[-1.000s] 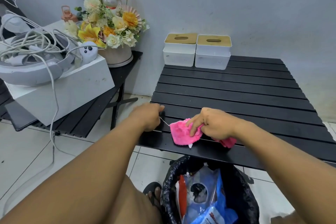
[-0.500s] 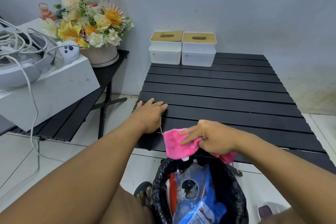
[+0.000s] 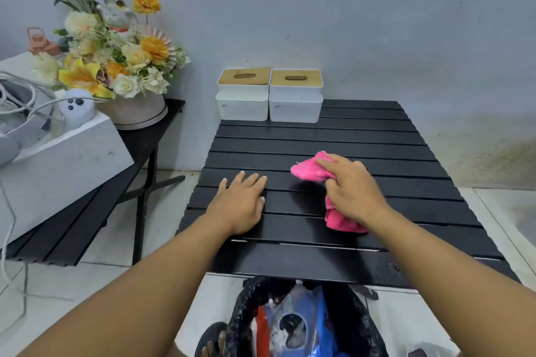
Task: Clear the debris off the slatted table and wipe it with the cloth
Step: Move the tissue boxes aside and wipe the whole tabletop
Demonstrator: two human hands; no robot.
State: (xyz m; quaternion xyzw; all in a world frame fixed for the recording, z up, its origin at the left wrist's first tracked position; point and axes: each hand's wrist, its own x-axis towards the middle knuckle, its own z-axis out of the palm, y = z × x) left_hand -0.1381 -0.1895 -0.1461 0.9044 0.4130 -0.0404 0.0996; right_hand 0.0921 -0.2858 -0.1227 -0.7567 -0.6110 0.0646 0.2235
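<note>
Slatted desk (image 3: 362,136): one, black, its slats running left to right.
Pink cloth (image 3: 307,169): one, bunched on the desk right of the middle, about halfway between the near and far edges. One end shows past the fingertips and the other below the wrist.
Right hand (image 3: 352,191): on top of the cloth, holding it down against the slats, forefinger stretched over it and thumb tucked into its folds.
Left hand (image 3: 240,206): flat on the slats near the left edge, fingers straight and spread, holding nothing, apart from the cloth.
Tissue boxes (image 3: 243,98): two, white with wooden lids, side by side and touching at the far left corner.
Bin bag (image 3: 240,313): one, black, open on the floor below the near edge, with wrappers inside.
Side desk (image 3: 72,229): one, to the left, carrying one flower arrangement (image 3: 116,49) and one white box (image 3: 58,165).
</note>
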